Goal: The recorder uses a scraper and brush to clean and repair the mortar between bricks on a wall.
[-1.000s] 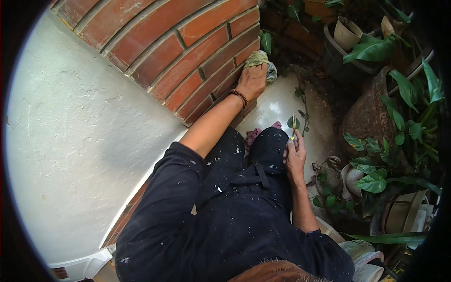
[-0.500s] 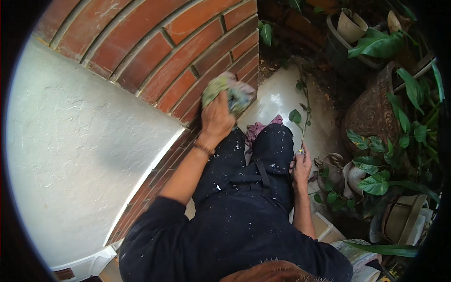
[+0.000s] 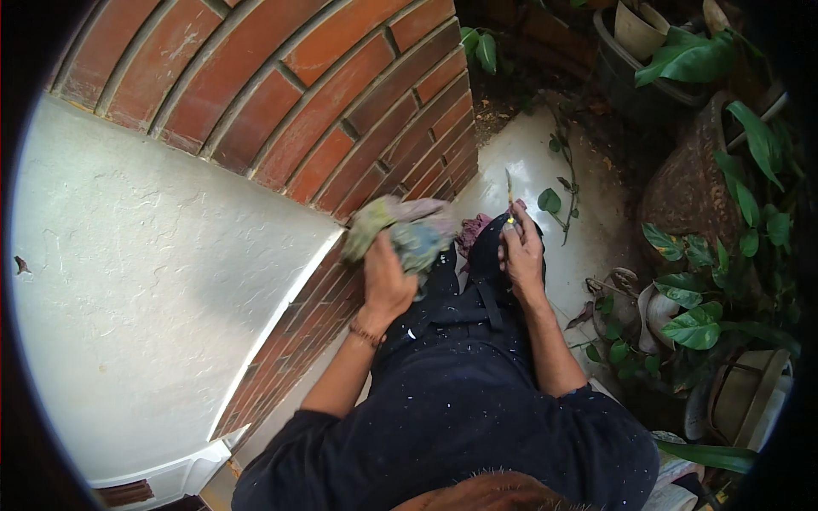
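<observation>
A crumpled, multicoloured rag (image 3: pixel 415 223) in green, grey-blue and pinkish tones is bunched in my left hand (image 3: pixel 388 279), whose fingers are closed on it. The rag is held beside the lower part of the red brick wall (image 3: pixel 341 111); whether it touches the bricks I cannot tell. My right hand (image 3: pixel 524 253), above my right thigh, pinches a slim pointed tool (image 3: pixel 509 189) with a yellow part near the fingers. Its tip points away from me, and its exact kind is unclear. A purple-pink cloth (image 3: pixel 470 232) lies beyond my knees, partly hidden.
A white plastered surface (image 3: pixel 162 255) borders the bricks on the left. A trailing vine (image 3: pixel 569 192) lies on the pale, shiny floor (image 3: pixel 520 145). Along the right stand a large brown textured pot (image 3: pixel 686 192), leafy plants (image 3: pixel 694 328) and a beige planter (image 3: pixel 741 400).
My left hand has drawn the rag back toward me, lower along the wall. My right hand has risen over my thigh, bringing the slim tool into clear view.
</observation>
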Demonstrator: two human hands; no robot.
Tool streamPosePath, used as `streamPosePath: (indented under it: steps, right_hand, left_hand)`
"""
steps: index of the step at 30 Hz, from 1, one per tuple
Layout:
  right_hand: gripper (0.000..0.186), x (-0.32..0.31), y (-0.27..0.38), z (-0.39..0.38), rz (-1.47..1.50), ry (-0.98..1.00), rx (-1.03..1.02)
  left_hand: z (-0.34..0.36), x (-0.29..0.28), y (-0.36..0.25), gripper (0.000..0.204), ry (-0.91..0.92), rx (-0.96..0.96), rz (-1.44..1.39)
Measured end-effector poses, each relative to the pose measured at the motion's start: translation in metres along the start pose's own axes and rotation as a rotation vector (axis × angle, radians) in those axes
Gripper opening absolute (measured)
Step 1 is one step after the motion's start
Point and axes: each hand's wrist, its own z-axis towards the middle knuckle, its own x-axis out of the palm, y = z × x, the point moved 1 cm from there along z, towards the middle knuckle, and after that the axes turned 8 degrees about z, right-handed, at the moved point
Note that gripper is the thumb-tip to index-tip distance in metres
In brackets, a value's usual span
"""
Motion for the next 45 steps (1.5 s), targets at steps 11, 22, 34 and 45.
streamPosePath:
  steps: [11,22,34,45]
  right_hand:
    - [0.055,-0.082,-0.007,-0.053,-0.037,-0.223,-0.027]
    - [0.054,-0.117,-0.013,-0.088,0.005,-0.476,-0.027]
    - [0.055,-0.091,0.001,-0.053,-0.056,-0.29,0.076]
    - [0.053,-0.01,-0.019,0.031,-0.004,0.03,0.09]
  left_hand:
    - [0.212,0.16,-0.025,0.032,0.164,0.416,0.141]
    - [0.173,0.147,-0.029,0.028,0.079,0.157,0.158]
    - [-0.002,0.052,0.05,0.056,0.119,-0.151,0.315]
    - [-0.149,-0.03,0.111,0.076,-0.112,-0.722,0.166]
